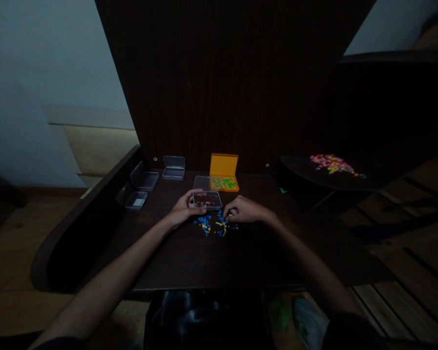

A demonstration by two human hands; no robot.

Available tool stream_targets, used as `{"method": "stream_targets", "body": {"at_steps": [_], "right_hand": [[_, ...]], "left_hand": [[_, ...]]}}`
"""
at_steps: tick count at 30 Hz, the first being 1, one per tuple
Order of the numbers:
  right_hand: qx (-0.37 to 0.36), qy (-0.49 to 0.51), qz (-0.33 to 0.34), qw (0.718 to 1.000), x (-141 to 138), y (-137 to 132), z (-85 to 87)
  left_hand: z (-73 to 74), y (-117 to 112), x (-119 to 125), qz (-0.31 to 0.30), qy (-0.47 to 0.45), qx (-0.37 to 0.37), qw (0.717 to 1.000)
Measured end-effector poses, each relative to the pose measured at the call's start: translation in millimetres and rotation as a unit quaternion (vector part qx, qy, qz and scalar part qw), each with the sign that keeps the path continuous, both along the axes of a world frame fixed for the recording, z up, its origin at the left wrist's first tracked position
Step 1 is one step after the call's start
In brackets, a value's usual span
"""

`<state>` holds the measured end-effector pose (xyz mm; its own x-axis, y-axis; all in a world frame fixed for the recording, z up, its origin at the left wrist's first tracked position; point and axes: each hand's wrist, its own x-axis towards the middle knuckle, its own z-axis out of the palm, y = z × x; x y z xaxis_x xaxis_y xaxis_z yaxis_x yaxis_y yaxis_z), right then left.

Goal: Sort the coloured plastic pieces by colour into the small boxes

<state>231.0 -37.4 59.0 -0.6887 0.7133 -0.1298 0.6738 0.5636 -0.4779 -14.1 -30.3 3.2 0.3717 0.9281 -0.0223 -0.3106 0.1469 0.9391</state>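
My left hand [185, 209] is closed on the left side of a clear plastic box [207, 200] with its lid open and small dark reddish pieces inside. Just right of that box, my right hand [243, 210] has its fingers curled together over a scatter of small blue and yellow pieces [222, 227] on the dark table. Whatever its fingertips pinch, if anything, is too small to name. Behind the clear box stands an open orange box [224, 183] with green and yellow pieces in it.
Open clear boxes [173, 173] stand at the table's back left, one [136, 200] with a white patch inside. A pile of pink, yellow and orange pieces [333, 164] lies on a dark surface at right. A raised wooden side [91, 218] borders the table's left.
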Motion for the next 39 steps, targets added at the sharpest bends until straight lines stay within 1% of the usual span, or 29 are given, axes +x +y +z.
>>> {"method": "stream_targets", "body": {"at_steps": [4,7,11,17,22,29,39], "right_hand": [[0.019,-0.012,0.016,1.0,-0.8,-0.7,-9.8],[0.025,-0.028,0.013,0.999,-2.2,-0.3,-12.9],[0.027,-0.052,0.002,0.998,-4.7,-0.8,-12.8],[0.031,-0.064,0.02,0.997,-7.3,-4.2,-8.1],[0.02,-0.073,0.019,0.997,-9.0,-6.1,-5.4],[0.008,-0.068,0.014,0.998,-9.2,-4.2,-8.9],[-0.025,-0.038,0.005,0.999,-10.0,-2.4,-13.0]], "left_hand": [[-0.7,0.6,-0.3,0.001,0.002,0.007,1.0],[-0.4,0.7,-0.4,0.001,0.002,0.008,1.0],[0.3,0.8,-0.1,0.004,-0.002,-0.005,1.0],[-2.0,1.5,-0.5,0.007,-0.005,-0.002,1.0],[-1.9,1.5,-0.3,0.001,-0.007,0.003,1.0],[-2.0,1.8,-0.2,0.003,-0.001,-0.003,1.0],[-3.4,2.3,-0.3,-0.002,-0.007,0.011,1.0]]}}
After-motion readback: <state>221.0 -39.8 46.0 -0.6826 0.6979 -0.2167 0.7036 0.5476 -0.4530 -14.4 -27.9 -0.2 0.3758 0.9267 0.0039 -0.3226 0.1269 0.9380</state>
